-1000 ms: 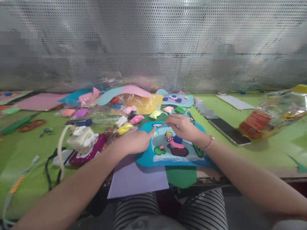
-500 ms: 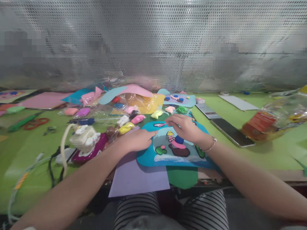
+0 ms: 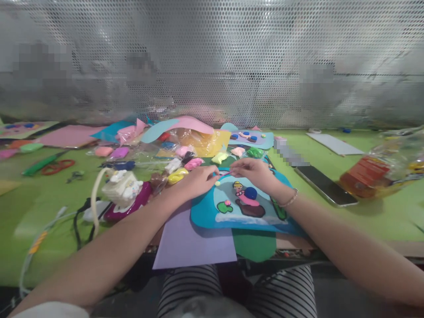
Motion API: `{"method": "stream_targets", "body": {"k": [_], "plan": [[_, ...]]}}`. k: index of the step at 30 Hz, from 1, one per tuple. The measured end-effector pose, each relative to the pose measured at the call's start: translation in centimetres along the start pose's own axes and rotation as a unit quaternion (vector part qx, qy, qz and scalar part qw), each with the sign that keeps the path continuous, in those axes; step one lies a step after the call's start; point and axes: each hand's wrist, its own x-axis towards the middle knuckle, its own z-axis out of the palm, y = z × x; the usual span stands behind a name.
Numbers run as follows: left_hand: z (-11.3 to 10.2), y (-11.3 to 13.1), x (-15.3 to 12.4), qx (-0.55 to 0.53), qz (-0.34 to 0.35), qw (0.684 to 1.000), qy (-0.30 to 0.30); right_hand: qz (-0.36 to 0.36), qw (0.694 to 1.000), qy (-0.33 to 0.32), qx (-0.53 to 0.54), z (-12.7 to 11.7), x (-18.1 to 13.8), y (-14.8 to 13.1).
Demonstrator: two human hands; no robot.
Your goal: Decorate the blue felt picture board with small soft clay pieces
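Observation:
A blue craft picture lies in front of me, with a clay snail figure in pink, blue and brown, and a green clay piece. My left hand is at the picture's upper left edge, thumb and fingers pinched together. Close to its right, my right hand is over the top edge, its fingertips pinched too. What either pinch holds is too small to make out; a thin pinkish bit shows between them. A small pale yellow dot sits under my left fingertips.
Several bagged clay lumps, including a yellow one, lie behind. At left are a white charger block, red scissors and a cable. A phone and a bottle are at right. Lilac paper overhangs the table edge.
My left hand has gone from pointing at the picture to a pinch farther up, near my right fingertips. The pale yellow dot now shows clearly. The view has shifted slightly.

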Motion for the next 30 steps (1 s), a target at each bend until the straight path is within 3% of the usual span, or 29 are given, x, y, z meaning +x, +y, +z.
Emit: {"method": "stream_targets", "body": {"k": [5,14,23,30], "plan": [[0.0,-0.6,0.3,0.048,0.058,0.997,0.007,-0.009,1.0,-0.005,-0.001,0.0,0.1,0.3],[0.2,-1.1,0.4,0.065,0.06,0.996,0.0,-0.056,0.994,-0.021,-0.097,0.7,0.0,0.8],[0.4,-1.3,0.3,0.072,0.062,0.995,-0.008,-0.197,0.942,-0.035,-0.268,1.1,-0.7,-0.8],[0.7,-1.7,0.4,0.067,0.069,0.995,-0.011,-0.218,0.924,-0.028,-0.312,1.4,-0.8,-1.0]]}}
